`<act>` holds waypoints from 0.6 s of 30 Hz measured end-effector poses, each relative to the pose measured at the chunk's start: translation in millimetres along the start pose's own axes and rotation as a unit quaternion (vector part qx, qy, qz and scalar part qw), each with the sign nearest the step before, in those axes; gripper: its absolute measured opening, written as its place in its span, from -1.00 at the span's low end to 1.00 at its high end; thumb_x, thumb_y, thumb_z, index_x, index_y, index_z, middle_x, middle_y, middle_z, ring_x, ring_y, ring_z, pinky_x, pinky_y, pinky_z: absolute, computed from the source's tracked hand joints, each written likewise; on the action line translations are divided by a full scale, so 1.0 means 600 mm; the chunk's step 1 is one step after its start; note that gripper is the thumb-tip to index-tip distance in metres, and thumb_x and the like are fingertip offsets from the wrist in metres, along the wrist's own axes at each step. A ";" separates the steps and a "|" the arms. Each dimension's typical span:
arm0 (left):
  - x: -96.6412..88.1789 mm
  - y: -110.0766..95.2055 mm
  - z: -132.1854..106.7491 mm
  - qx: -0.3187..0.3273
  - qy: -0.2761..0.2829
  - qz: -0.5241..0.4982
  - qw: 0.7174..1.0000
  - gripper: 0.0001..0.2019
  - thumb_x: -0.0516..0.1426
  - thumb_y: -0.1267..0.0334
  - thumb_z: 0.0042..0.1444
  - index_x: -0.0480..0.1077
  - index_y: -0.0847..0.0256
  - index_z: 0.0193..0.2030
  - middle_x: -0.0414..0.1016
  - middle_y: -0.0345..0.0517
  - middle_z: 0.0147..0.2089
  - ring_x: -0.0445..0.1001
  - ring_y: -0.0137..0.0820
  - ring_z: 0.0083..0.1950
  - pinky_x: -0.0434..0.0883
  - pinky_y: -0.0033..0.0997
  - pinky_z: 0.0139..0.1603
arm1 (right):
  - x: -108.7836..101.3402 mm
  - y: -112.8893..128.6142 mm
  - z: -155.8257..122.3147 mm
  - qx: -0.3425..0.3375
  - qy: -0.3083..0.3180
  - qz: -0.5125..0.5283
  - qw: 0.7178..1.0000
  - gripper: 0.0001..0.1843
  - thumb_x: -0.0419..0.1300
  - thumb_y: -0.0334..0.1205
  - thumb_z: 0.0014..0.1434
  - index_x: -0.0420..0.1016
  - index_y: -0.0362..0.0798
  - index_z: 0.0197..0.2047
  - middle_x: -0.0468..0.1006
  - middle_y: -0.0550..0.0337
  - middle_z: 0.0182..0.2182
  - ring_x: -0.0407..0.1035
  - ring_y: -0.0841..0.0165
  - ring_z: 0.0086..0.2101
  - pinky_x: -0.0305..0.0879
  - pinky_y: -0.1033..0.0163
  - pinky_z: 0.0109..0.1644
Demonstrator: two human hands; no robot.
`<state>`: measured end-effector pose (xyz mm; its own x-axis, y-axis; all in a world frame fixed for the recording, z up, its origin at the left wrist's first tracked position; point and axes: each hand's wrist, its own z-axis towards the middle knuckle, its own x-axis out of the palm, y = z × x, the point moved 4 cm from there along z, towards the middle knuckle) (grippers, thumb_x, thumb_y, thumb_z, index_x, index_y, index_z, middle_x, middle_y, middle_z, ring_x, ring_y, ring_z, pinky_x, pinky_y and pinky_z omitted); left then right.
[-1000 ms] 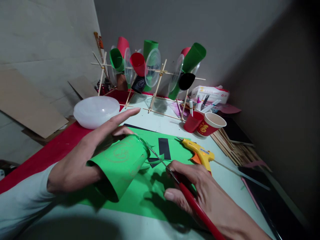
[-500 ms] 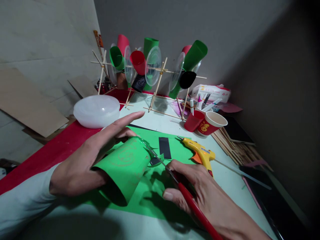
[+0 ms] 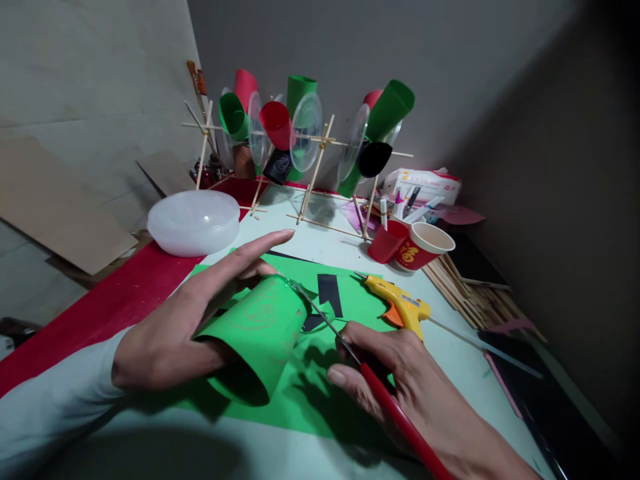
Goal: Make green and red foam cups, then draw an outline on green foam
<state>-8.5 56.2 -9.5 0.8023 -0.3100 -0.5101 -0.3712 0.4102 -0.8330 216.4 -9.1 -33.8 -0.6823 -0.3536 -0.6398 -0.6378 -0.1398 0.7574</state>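
My left hand [image 3: 175,333] holds a green paper tube [image 3: 263,327] tilted on its side, thumb at the open near end and index finger stretched out above it. Faint brown marks show on the tube's side. Closed around a red-handled tool [image 3: 395,407], my right hand [image 3: 415,393] reaches in from the right. The tool's thin metal end lies along the tube's far rim, and its exact kind is unclear. By that rim is a curled green scrap [image 3: 325,313]. Beneath both hands lies a green sheet [image 3: 300,417], with a black strip [image 3: 329,293] on it.
A yellow glue gun [image 3: 400,303] with a glue stick lies right of the sheet. Behind stand a red paper cup [image 3: 417,257], a white plastic bowl [image 3: 193,223] and a stick frame [image 3: 317,167] bearing coloured tubes and clear discs. Wooden sticks [image 3: 455,287] lie at the right.
My left hand and the green tube have shifted slightly to the right. The tool has moved a little with my right hand, its metal end still at the tube's rim.
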 end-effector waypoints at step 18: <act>-0.007 -0.007 -0.002 0.003 0.033 0.038 0.999 -0.15 0.30 0.06 0.08 -0.02 -0.33 0.45 0.47 -0.31 0.08 0.49 -0.28 0.12 0.42 -0.49 0.15 | 0.000 0.009 -0.004 -0.017 0.005 -0.010 1.000 -0.59 -0.01 -0.02 0.44 0.05 0.02 -0.44 0.09 0.39 -0.56 -0.07 0.45 -0.53 -0.07 0.27 -0.47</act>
<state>-10.9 54.9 -4.0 0.7385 -0.3340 -0.5857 -0.4278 0.4394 -0.7899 214.0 -11.8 -29.6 -0.6659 -0.3592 -0.6538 -0.6385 -0.1788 0.7486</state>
